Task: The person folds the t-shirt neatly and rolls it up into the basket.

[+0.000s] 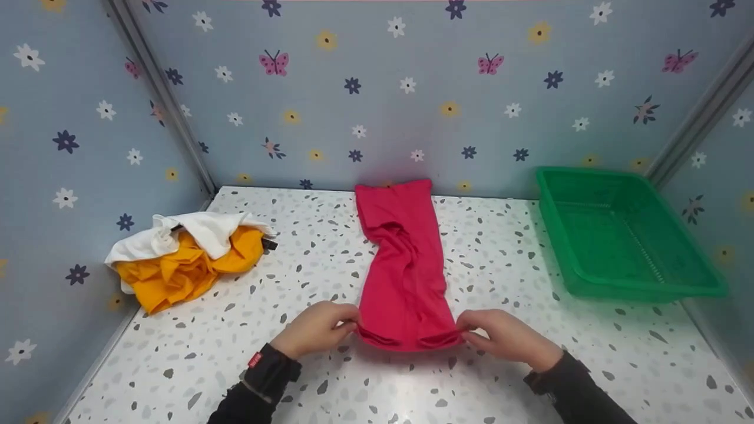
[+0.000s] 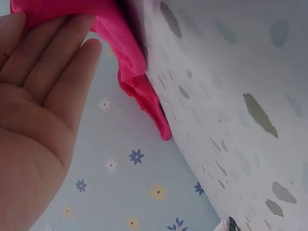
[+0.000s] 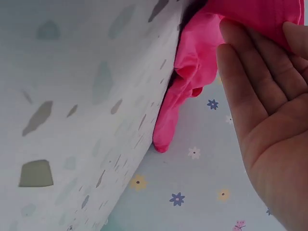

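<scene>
Sleeves (image 1: 589, 391), pink cloth (image 1: 406, 277) lengthwise toward back wall (image 1: 389, 103)

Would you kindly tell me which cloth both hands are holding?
The pink cloth, pinched at its near edge; the white cloth and orange cloth lie untouched.

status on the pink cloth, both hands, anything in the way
Left hand, right hand: each pinching a near corner. Pink cloth: wrinkled along its middle. Nothing seen in the way; green basket stands apart.

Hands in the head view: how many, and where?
2: the left hand pinches the pink cloth at its near left corner; the right hand at its near right.
</scene>
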`<state>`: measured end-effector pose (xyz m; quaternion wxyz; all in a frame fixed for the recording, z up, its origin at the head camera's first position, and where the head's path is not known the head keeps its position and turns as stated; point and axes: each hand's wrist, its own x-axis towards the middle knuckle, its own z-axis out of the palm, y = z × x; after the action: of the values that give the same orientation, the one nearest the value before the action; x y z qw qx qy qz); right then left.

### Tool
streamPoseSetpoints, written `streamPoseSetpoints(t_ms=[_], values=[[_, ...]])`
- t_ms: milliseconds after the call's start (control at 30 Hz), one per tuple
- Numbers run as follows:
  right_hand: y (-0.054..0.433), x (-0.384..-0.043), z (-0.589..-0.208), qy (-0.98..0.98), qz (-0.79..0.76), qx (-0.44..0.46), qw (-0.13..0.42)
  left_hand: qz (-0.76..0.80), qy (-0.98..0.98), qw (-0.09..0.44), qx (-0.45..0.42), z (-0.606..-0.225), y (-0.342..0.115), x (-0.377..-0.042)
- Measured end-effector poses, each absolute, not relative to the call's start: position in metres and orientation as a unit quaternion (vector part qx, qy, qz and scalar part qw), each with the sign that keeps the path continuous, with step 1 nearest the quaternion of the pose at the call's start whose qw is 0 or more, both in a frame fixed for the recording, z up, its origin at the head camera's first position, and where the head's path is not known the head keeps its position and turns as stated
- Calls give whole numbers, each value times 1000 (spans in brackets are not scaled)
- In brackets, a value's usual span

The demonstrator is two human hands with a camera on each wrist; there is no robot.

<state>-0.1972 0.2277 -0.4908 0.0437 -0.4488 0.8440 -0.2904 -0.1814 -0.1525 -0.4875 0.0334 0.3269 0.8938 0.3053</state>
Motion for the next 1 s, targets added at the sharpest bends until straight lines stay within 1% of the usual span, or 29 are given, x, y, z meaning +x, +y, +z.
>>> streamPoseSetpoints(t_ms=[100, 200, 500, 767, 1000], values=[[226, -196, -486, 838, -308, -448, 49, 309, 889, 32, 336, -485, -157, -179], [225, -196, -480, 841, -323, -428, 68, 317, 885, 34, 340, -481, -159, -177], [224, -194, -469, 852, -344, -382, 98, 341, 869, 24, 358, -463, -160, -172], [220, -193, -469, 840, -356, -401, 85, 345, 869, 10, 355, -457, -165, -172], [216, -197, -473, 827, -367, -421, 66, 385, 860, 30, 335, -462, -166, -179]])
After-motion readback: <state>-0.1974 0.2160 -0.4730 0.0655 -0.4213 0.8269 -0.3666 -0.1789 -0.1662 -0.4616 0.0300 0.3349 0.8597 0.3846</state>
